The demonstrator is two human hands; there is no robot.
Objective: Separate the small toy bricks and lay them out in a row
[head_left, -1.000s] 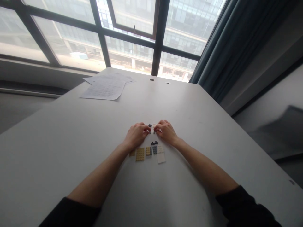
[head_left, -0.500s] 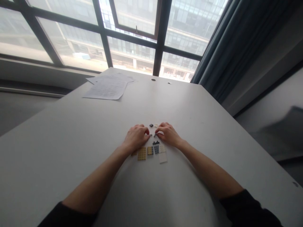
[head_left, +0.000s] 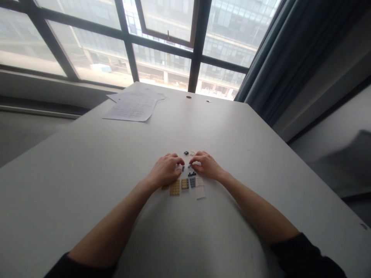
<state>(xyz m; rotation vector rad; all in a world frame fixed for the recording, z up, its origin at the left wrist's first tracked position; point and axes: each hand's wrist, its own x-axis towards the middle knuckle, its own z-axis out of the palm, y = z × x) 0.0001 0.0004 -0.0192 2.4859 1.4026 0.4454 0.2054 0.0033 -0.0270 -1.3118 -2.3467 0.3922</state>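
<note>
My left hand (head_left: 165, 170) and my right hand (head_left: 206, 165) rest on the white table (head_left: 87, 162), fingertips almost meeting. Each pinches a tiny grey brick piece: one (head_left: 182, 168) at the left fingertips, one (head_left: 189, 166) at the right. Just nearer me lies a row of flat plates: a tan plate (head_left: 175, 187), a smaller tan plate (head_left: 184, 183), a grey plate (head_left: 192, 182), a cream plate (head_left: 198, 182) and a white tile (head_left: 200, 192). A small dark piece (head_left: 191, 174) sits on the row's far edge. Beyond my fingers lie a black piece (head_left: 186, 153) and a cream piece (head_left: 192, 153).
Printed paper sheets (head_left: 131, 108) lie at the table's far left. Two small holes (head_left: 189, 97) mark the far edge. Behind are large windows (head_left: 162, 38) and a dark curtain (head_left: 290, 50) on the right. The table's right edge drops to the floor.
Both hands have drawn back toward me from the black and cream pieces, which now lie uncovered. Each hand now pinches a small grey piece just above the row of plates.
</note>
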